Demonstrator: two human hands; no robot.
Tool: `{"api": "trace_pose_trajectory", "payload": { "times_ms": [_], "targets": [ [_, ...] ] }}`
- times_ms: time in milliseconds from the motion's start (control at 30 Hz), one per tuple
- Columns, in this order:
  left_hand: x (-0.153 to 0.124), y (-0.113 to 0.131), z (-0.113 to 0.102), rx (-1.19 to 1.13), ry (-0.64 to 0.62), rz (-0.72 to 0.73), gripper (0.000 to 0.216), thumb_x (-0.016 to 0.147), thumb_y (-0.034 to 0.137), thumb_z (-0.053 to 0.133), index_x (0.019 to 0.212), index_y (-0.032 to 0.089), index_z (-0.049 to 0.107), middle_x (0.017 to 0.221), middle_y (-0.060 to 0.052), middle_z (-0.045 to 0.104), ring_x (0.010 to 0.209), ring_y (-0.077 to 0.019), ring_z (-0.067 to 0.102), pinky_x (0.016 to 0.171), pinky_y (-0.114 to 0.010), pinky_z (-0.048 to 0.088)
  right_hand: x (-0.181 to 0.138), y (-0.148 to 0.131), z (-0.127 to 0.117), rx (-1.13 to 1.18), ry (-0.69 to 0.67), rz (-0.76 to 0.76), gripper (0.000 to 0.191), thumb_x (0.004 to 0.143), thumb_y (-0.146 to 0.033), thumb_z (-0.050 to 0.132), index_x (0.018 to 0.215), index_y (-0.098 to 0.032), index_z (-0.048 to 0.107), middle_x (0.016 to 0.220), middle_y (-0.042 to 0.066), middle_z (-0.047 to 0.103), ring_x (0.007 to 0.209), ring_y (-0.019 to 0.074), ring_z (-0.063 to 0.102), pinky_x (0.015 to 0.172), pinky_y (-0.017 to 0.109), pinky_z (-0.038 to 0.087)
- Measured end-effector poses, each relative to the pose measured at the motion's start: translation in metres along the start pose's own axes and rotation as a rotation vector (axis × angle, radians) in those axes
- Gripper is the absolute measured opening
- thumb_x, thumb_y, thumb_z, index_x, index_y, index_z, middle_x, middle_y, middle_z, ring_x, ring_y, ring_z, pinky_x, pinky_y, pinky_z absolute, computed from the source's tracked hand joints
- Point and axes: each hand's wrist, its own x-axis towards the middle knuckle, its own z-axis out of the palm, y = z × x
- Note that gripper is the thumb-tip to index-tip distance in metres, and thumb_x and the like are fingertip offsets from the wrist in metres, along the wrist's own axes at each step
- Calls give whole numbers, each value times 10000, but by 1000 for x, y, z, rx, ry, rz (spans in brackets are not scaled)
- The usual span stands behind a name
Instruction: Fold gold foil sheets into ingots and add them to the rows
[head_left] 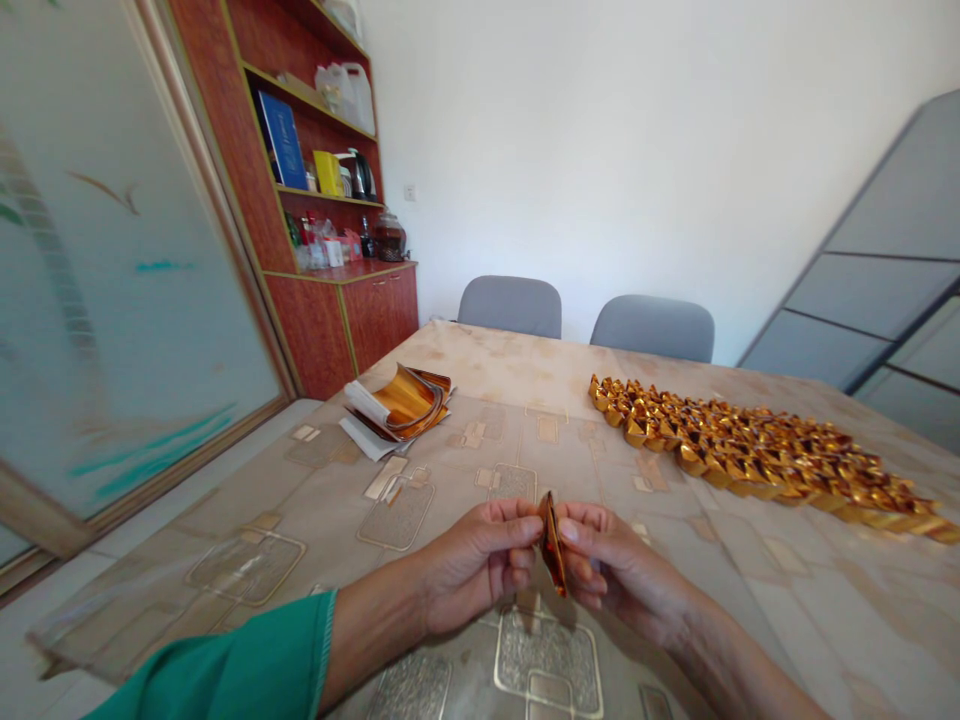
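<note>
A small folded piece of gold foil paper (553, 550) is held upright over the near part of the table, its narrow edge towards me. My left hand (487, 560) pinches it from the left, thumb on top and fingers curled below. From the other side my right hand (611, 560) grips it the same way, thumb near its upper part. A loose stack of gold foil paper sheets (412, 398) with white backs lies curled farther off to the left. Rows of folded gold foil pieces (750, 450) stand packed together on the right side of the table.
The table (480, 470) wears a patterned cover. Two grey chairs (510, 305) stand at its far edge by the white wall. A red-brown cabinet (315, 310) with shelves, a kettle (361, 175) and jugs is at the back left, beside a frosted glass door (127, 270).
</note>
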Motion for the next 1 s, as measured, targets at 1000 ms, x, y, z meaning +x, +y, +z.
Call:
{"api": "trace_pose_trajectory", "payload": {
  "times_ms": [1000],
  "targets": [
    [-2,-5,8,216,132,163,336,683,268,822,906,144,603,721,10,603,557,-63,535,492,-153,373,2,3,1,66,-6,25,256,813,-398,733,769,-161,647,453,-99,395,406,59,230,404,185,239]
  ]
}}
